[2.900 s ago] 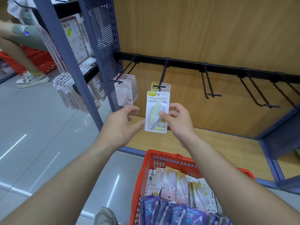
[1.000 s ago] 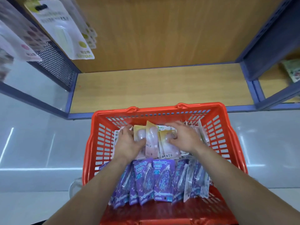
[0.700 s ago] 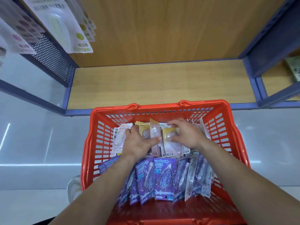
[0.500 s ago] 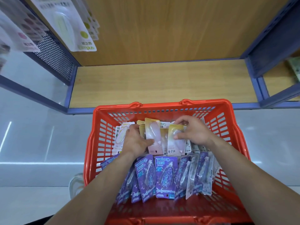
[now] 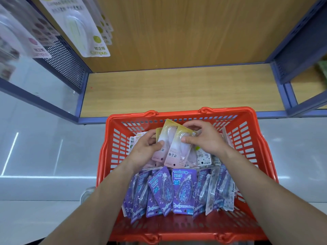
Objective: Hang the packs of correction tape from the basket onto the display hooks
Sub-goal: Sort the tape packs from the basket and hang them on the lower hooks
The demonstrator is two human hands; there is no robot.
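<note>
step: pick next pack | left hand (image 5: pixel 146 149) pinches yellow-pink carded correction-tape pack (image 5: pixel 166 137); right hand (image 5: pixel 203 140) pinches overlapping twin pack (image 5: pixel 177 152) just beside it | both inside red plastic mesh basket (image 5: pixel 177 112), purple carded packs (image 5: pixel 184 188) below my wrists | I'd lift 1 only, turn its hang hole forward, let neighbours drop

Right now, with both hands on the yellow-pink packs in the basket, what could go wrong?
1. The left hand and right hand pinch overlapping yellow-pink packs; lifting one may drag neighbours out of the red basket.
2. Their hang holes seem to point toward the person, so a pack likely needs turning before hooking, a chance to fumble.
3. The hooks are out of view, so the reach up starts blind.
</note>
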